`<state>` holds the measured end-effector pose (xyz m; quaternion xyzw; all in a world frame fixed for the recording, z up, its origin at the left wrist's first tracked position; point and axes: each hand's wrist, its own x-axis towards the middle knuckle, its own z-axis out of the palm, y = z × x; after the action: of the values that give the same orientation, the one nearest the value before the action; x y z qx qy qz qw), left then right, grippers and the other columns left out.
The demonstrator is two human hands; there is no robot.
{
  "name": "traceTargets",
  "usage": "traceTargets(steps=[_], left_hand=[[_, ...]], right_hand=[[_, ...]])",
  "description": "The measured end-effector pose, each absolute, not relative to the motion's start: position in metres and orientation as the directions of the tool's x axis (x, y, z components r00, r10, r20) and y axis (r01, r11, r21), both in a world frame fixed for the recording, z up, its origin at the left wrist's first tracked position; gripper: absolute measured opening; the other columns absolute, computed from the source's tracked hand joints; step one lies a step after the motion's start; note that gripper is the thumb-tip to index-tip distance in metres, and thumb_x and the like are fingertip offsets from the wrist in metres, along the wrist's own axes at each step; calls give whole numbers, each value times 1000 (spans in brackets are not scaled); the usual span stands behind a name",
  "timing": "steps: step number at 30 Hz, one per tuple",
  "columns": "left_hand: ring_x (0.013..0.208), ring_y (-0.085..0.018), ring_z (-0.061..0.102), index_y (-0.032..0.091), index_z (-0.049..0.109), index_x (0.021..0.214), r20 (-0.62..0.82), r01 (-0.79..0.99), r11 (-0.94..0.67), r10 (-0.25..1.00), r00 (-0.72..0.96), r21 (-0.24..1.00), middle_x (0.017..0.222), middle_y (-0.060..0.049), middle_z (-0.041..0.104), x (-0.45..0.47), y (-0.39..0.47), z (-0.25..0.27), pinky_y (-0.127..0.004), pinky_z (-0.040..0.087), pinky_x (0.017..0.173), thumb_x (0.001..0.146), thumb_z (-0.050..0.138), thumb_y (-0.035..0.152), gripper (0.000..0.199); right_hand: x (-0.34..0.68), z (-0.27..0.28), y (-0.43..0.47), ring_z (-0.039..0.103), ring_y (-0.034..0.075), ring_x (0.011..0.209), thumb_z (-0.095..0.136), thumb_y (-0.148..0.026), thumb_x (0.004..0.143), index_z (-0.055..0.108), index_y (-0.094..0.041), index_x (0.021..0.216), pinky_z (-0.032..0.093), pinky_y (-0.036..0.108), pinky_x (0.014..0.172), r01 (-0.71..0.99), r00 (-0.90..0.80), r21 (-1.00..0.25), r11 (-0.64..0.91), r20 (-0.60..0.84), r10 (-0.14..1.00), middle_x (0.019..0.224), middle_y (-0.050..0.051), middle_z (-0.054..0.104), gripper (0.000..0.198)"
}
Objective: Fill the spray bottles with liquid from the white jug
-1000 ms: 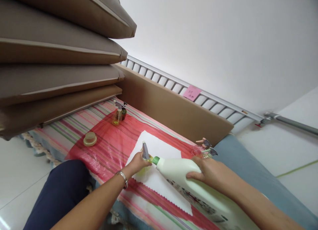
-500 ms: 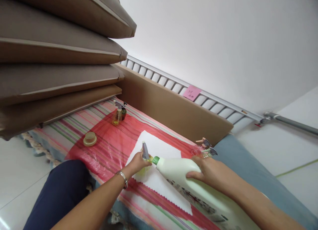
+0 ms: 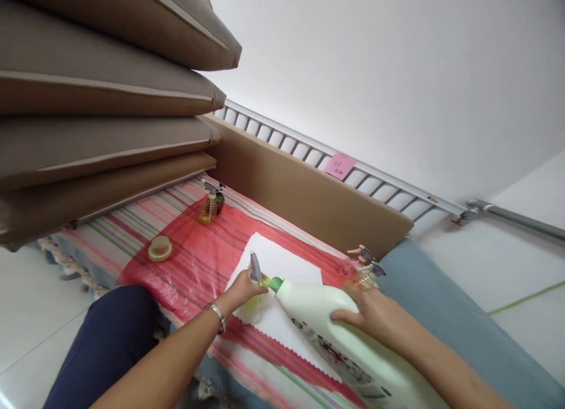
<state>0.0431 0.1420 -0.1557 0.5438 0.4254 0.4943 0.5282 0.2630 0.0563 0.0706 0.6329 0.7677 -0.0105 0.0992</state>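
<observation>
My left hand [image 3: 244,286] is closed around a small clear spray bottle [image 3: 252,309] with yellowish liquid in it, above a white cloth [image 3: 289,262]. A grey trigger spray head [image 3: 255,266] sticks up at the same fingers; whether it is attached is hidden. My right hand [image 3: 366,306] grips a large pale green detergent bottle [image 3: 315,303], tilted well over. Its green spout [image 3: 276,284] points left and meets the top of the spray bottle. A pale round cap [image 3: 159,248] lies on the red plastic sheet [image 3: 189,238].
Two spray bottles [image 3: 208,209] stand at the sheet's far left end. More spray bottles [image 3: 367,273] are just beyond my right hand. Stacked brown cushions [image 3: 106,138] rise at the left. A brown board [image 3: 304,188] and a railing with a pink note [image 3: 340,165] line the back.
The detergent bottle and its spout have shifted slightly left and the bottle's label has turned a little. My left hand with the spray bottle has moved slightly left too.
</observation>
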Motion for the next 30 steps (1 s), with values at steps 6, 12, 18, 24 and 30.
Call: traceTargets(steps=[6,12,18,24,30], left_hand=[[74,-17,61,13,66,84,71,-78,-61,990,126,995,79,-3,67,40,143,-157,-26,46,69,51,75,17,34],[71,-18,61,12,65,83,56,-71,-47,991,123,996,77,-4,67,40,145,-159,-27,46,66,51,76,20,35],[70,-19,61,14,63,81,52,-71,-44,993,109,997,77,-4,67,40,146,-158,-29,46,67,49,76,23,36],[71,-20,61,13,65,79,39,-58,-34,996,79,998,76,-5,68,40,146,-154,-29,46,68,46,76,25,37],[71,-20,61,12,67,83,8,2,-8,997,73,1000,75,-5,68,38,142,-141,-31,46,68,47,77,25,39]], right_hand=[[302,21,47,63,25,76,50,-55,76,62,-23,91,45,33,70,969,-69,-245,39,-116,991,89,4,70,38],[325,-10,46,55,21,52,46,-60,74,59,-19,76,43,29,54,806,283,-569,-166,123,951,49,-2,57,42],[307,-45,84,58,21,56,45,-64,74,54,-16,84,45,28,52,551,552,-822,-146,228,802,62,3,62,50],[286,-87,144,62,25,72,40,-66,75,48,-16,92,49,32,62,491,600,-861,-135,222,768,84,11,65,53],[282,-109,149,62,28,78,43,-62,76,45,-17,96,48,35,67,500,515,-864,-69,232,825,89,13,64,49]])
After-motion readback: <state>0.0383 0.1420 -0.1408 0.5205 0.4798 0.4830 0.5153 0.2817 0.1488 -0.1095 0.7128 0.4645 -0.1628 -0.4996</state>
